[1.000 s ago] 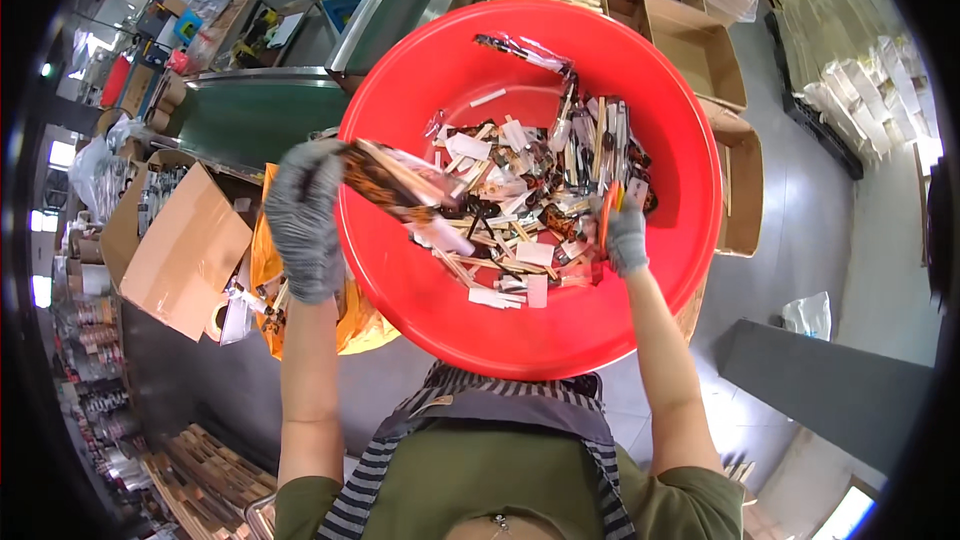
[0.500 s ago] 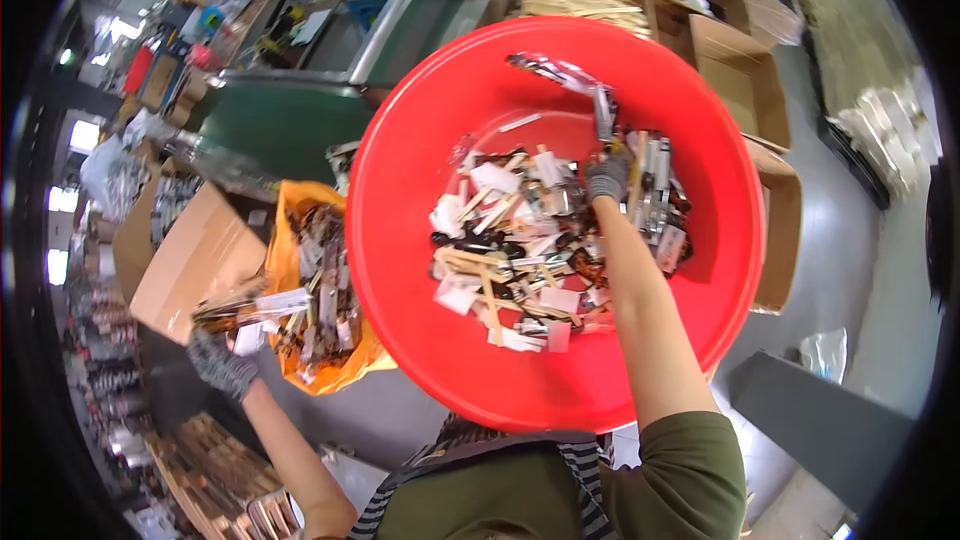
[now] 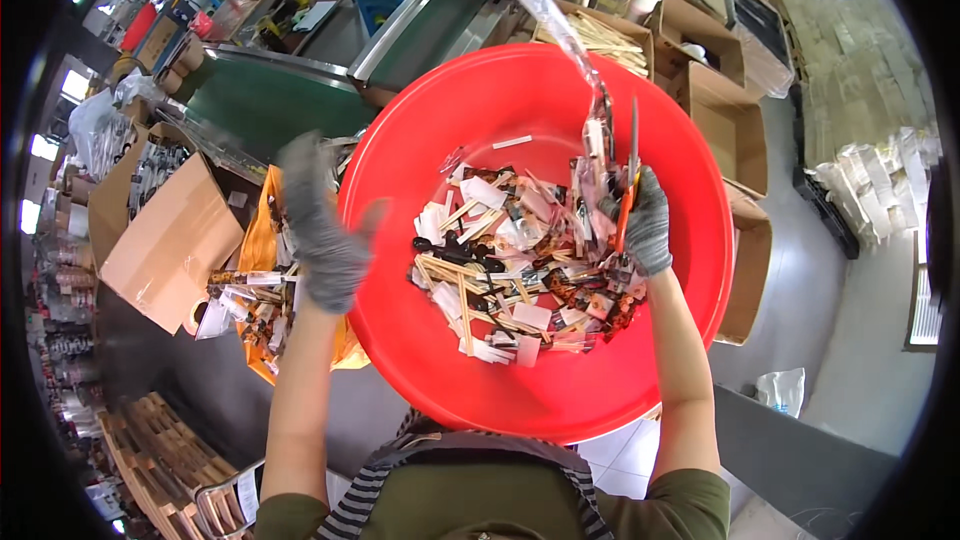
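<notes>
My left hand (image 3: 330, 240), in a grey knit glove and blurred, is over the left rim of a big red tub (image 3: 540, 395). Its fingers are spread and nothing is in them. My right hand (image 3: 648, 225), gloved alike, is inside the tub at the right. It is closed round a cutting tool (image 3: 626, 205) with an orange handle and a pointed metal blade aimed upward. Beside it a long chain of clear plastic packets (image 3: 570, 45) rises past the far rim; whether the fingers also grip it is hidden. Below lies a mixed pile of packets, wooden sticks and white cards (image 3: 500, 260).
Left of the tub sits an orange bag (image 3: 258, 365) filled with packets, beside an open cardboard box (image 3: 165, 240). A green conveyor belt (image 3: 270, 105) runs beyond. Cardboard boxes (image 3: 725, 125) line the right side, and a box of wooden sticks (image 3: 600, 40) stands behind.
My left hand has let go of a bundle of packets by the orange bag and moved up and right. My right hand has shifted right; the packet chain now stretches up past the tub's far rim.
</notes>
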Motion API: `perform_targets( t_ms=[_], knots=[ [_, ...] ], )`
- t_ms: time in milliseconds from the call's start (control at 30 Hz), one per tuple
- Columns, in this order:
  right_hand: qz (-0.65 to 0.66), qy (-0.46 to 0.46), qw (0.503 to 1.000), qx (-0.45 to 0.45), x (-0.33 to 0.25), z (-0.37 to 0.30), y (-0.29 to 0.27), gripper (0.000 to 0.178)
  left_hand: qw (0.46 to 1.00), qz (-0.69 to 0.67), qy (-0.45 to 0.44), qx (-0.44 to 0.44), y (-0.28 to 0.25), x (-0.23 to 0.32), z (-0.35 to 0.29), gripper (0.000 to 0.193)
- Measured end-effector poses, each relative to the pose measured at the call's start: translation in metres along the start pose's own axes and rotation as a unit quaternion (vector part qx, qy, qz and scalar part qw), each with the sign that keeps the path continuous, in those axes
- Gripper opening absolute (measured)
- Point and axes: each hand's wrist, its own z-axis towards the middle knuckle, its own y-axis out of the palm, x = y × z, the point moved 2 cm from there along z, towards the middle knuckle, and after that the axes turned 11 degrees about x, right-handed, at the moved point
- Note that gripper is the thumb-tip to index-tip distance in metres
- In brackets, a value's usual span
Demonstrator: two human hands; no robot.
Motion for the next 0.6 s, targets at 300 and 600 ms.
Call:
perform_targets(
  t_ms=[300, 600],
  knots=[
    [0.002, -0.002, 0.991, -0.137, -0.074, -0.091, 0.053, 0.035, 0.598, -0.652, -0.441, -0.15, 0.07, 0.112, 0.059, 0.04],
    [-0.434, -0.324, 0.84, -0.033, -0.054, -0.126, 0.037, 0.049, 0.454, -0.741, -0.458, -0.187, 0.059, 0.053, 0.071, 0.029]
  ],
)
